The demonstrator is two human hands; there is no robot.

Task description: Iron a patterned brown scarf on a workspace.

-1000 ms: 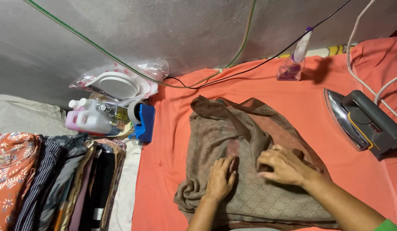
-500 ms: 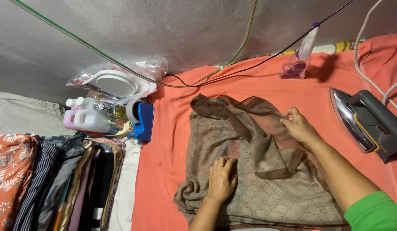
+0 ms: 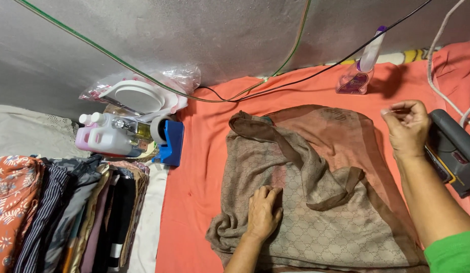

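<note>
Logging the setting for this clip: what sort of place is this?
Probably a home ironing corner: an iron beside a brown patterned cloth spread on an orange padded surface, with a stack of folded clothes alongside.

A purple spray bottle (image 3: 360,76) is standing ahead of me, a blue tape dispenser (image 3: 169,142) and white jugs (image 3: 109,139) are sitting beside folded clothes (image 3: 63,212).

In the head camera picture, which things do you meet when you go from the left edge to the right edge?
Stack of folded clothes → white jug → blue tape dispenser → left hand → brown patterned scarf → spray bottle → right hand → iron.
</note>
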